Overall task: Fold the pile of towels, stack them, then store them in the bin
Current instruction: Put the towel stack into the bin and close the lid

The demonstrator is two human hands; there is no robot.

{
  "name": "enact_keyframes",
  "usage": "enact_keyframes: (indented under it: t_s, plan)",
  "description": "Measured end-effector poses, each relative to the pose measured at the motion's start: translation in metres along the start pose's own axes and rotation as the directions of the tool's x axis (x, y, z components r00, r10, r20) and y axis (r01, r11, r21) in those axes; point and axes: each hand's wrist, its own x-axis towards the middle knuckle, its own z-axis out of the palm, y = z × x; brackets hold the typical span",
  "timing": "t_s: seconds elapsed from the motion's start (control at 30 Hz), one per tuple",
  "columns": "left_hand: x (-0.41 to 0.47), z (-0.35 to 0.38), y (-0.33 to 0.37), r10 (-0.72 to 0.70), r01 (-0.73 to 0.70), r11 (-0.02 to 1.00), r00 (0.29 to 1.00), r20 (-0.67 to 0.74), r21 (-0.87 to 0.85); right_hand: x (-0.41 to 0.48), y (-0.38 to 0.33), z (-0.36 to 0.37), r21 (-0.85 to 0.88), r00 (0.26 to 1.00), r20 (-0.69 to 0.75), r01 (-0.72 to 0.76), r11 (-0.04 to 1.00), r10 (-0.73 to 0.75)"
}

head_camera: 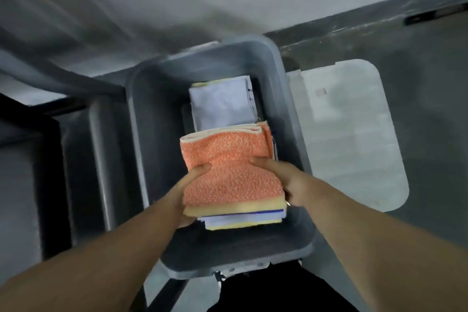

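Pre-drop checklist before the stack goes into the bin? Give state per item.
1. Left hand grips the towel stack on its left side, thumb on top: ok.
2. Right hand grips its right side: ok.
3. Stack edges flush: not ok, lower layers jut out at the near edge.
4. Bin open, white lid lying off to its right: ok.
5. Stack over the bin's opening: ok.
6. Free floor on the near side of the pale folded towels already in the bin: cannot tell, the held stack hides it.
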Motion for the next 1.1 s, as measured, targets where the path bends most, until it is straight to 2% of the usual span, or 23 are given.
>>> enact_keyframes:
  t_s: [0.1, 0.2, 0.27, 0.43, 0.57, 0.7, 0.8, 0.93, 1.03, 1.1]
  plan:
    - [0.071, -0.018, -0.011, 0.033, -0.030, 0.998, 0.998, -0.046, 0.052, 0.064, 0.017, -0.001, -0.017, 0.999, -0.050, 0.007, 1.000, -0.008]
    - [0.115, -0.032, -0.035, 0.020, 0.001, 0.982, 0.994, -0.107, 0.189, 0.106, 0.037, 0.001, -0.191, 0.975, -0.222, -0.018, 0.981, -0.026]
    - [0.123, -0.038, -0.045, 0.029, -0.003, 0.979, 0.991, -0.128, 0.202, 0.117, 0.047, -0.001, -0.260, 0.960, -0.281, -0.057, 0.964, -0.019]
    - [0.094, -0.035, -0.038, 0.089, -0.050, 0.977, 0.979, -0.182, 0.208, 0.084, 0.038, 0.004, -0.369, 0.939, -0.339, -0.079, 0.926, -0.055]
    - [0.049, -0.015, -0.019, 0.165, -0.050, 0.914, 0.952, -0.257, 0.403, 0.040, 0.031, 0.011, -0.490, 0.929, -0.349, -0.066, 0.869, -0.127]
    - [0.008, 0.003, -0.001, 0.267, -0.064, 0.802, 0.928, -0.260, 0.594, -0.013, 0.018, 0.017, -0.546, 0.917, -0.331, 0.007, 0.838, -0.224]
    - [-0.029, 0.026, 0.018, 0.346, -0.088, 0.691, 0.912, -0.222, 0.717, -0.053, 0.011, 0.015, -0.502, 0.896, -0.350, 0.065, 0.863, -0.271]
    - [-0.072, 0.080, 0.037, 0.409, -0.146, 0.492, 0.909, -0.079, 0.858, -0.104, 0.009, -0.014, -0.320, 0.854, -0.418, 0.181, 0.930, -0.311]
    - [-0.086, 0.129, 0.037, 0.435, -0.254, 0.304, 0.895, 0.103, 0.918, -0.127, 0.019, -0.052, -0.133, 0.816, -0.517, 0.223, 0.966, -0.259]
    - [-0.086, 0.171, 0.025, 0.413, -0.315, 0.237, 0.889, 0.198, 0.919, -0.133, 0.039, -0.086, 0.002, 0.795, -0.576, 0.231, 0.973, -0.188]
